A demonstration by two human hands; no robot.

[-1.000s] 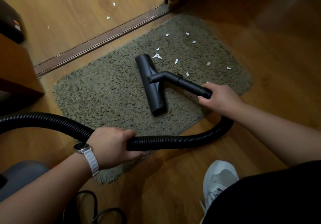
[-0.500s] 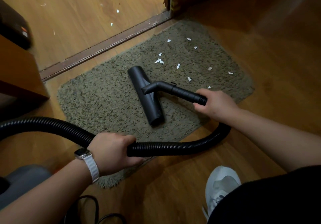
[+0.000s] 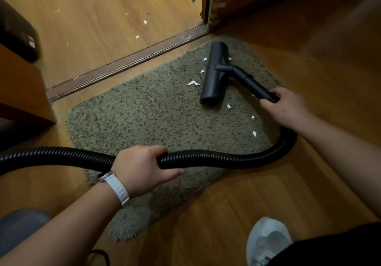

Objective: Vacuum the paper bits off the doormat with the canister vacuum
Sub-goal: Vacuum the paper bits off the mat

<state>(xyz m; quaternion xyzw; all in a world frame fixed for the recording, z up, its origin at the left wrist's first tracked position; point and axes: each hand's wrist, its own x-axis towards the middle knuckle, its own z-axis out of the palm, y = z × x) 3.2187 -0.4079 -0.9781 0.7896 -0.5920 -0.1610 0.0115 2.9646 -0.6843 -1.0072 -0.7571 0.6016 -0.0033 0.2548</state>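
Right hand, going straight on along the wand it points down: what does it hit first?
The right hand grips the wand, so the floor head leads. Up-left, the head meets the paper bits beside it first, then probably the door threshold past the doormat edge; depth unclear.

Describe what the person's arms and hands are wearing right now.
Both forearms are bare, no sleeves showing. The left hand has no glove; its wrist carries a watch with a white ribbed strap. The right hand wears no glove, watch or visible ring.
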